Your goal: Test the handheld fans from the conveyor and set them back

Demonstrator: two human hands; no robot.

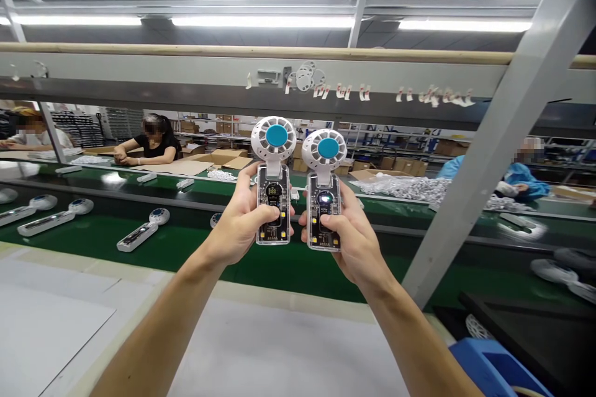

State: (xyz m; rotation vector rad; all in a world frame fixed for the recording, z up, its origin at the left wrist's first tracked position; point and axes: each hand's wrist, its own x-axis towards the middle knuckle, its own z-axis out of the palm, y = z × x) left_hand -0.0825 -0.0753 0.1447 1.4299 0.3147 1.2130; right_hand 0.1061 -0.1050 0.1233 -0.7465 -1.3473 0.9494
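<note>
Two small handheld fans stand upright side by side in front of me, each with a white round head, a blue centre and a clear body showing a dark circuit board. My left hand (pixel 242 220) is wrapped round the left fan (pixel 273 180), its thumb on the front of the body. In my right hand (pixel 351 226) is the right fan (pixel 325 189), the thumb pressed on its front below a small lit display. The left fan's display shows faint digits. The two fans are slightly apart.
Beyond the white worktop (pixel 279 347) runs a green conveyor (pixel 186 260) carrying more fans (pixel 142 232). A slanted metal post (pixel 484 130) and a blue bin (pixel 493 366) are at the right. People sit across the line, near a heap of small white parts (pixel 410 189).
</note>
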